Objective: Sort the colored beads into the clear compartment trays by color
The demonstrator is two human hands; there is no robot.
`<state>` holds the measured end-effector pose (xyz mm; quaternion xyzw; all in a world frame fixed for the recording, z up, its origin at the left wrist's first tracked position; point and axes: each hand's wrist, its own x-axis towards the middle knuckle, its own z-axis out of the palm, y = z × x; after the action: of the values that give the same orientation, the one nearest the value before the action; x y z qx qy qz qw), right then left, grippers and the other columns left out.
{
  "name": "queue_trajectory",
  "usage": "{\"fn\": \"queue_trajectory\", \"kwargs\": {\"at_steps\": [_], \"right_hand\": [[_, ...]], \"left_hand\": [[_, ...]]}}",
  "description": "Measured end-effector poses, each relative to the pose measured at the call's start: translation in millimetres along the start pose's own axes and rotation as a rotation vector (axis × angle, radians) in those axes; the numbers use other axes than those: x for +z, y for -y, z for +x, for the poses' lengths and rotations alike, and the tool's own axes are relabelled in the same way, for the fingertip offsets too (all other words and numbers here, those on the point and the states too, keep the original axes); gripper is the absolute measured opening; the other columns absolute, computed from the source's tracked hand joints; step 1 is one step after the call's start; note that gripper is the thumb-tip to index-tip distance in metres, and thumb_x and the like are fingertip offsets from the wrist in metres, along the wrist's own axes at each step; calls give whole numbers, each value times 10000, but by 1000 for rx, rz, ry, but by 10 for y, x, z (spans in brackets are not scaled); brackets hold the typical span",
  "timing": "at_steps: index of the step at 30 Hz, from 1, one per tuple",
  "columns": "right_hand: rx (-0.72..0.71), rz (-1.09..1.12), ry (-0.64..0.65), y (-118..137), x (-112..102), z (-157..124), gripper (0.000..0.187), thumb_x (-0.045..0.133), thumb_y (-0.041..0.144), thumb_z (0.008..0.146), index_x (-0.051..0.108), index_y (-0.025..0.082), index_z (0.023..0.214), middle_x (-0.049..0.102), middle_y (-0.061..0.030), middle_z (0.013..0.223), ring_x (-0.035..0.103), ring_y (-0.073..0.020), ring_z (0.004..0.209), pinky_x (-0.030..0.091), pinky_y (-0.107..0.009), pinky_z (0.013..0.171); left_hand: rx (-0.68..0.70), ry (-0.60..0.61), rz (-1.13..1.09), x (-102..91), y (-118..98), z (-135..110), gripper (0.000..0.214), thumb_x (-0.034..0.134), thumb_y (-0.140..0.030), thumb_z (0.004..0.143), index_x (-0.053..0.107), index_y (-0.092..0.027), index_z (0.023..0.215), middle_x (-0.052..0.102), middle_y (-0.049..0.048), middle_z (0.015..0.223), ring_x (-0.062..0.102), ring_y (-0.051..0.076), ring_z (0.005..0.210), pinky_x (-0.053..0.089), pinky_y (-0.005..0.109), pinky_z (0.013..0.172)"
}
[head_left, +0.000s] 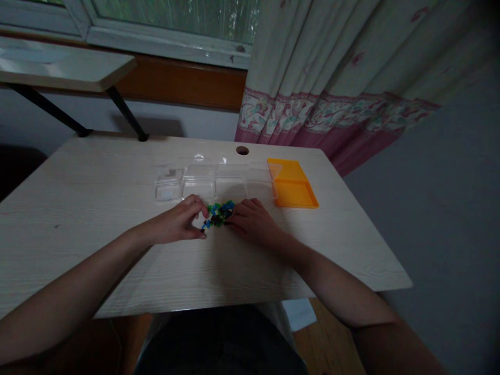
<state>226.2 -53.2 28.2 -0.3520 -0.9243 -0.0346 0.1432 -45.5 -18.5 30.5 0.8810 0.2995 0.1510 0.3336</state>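
Far to the left of the pile of small pieces (219, 214), the pale wooden counter (86, 208) lies bare. The left hand (177, 223) rests on it just left of the pile. Its fingers (202, 211) are curled, with forefinger and thumb bent toward each other at the pile's left edge. Whether they pinch a piece cannot be told. The pile itself, green, blue and black bits, sits on the counter between both hands. Just behind it stands a clear box (203, 181) with several compartments. The right hand (253, 219) touches the pile's right edge, its fingers (239, 209) pressed together and laid over the pieces. Right of the pile and a little behind it lies an orange lid (292, 186), and well beyond that hangs a flowered curtain (332, 88).
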Motion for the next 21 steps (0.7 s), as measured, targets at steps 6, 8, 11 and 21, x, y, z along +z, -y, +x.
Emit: {"fn": "queue_trajectory", "kwargs": {"at_steps": [6,8,11,21], "right_hand": [[-12,-8,-39,-11,26,0,171,566,320,938,713,236,960,658,-39,927,502,-205,930,326,-353,828],[-13,-9,-37,-11,31,2,163,578,320,932,715,238,964,658,-39,917,503,-205,924,327,-353,823],[-15,-6,-39,-10,36,2,155,587,306,928,715,243,989,661,-43,926,503,-205,924,331,-352,824],[-16,42,-77,-26,60,5,128,611,293,909,707,229,964,671,-42,929,521,-202,923,350,-345,831]], "left_hand": [[-41,36,-49,-65,59,-4,287,711,-403,799,581,-178,921,492,30,972,497,128,785,463,252,698],[-37,49,-68,-66,72,5,259,694,-403,817,600,-177,903,497,28,967,501,119,767,459,245,686],[-27,29,-68,-38,68,20,219,661,-386,850,616,-177,897,500,30,963,505,114,761,449,232,671],[21,-79,111,106,31,42,198,635,-389,881,608,-193,891,558,29,940,546,163,871,442,280,783]]}}
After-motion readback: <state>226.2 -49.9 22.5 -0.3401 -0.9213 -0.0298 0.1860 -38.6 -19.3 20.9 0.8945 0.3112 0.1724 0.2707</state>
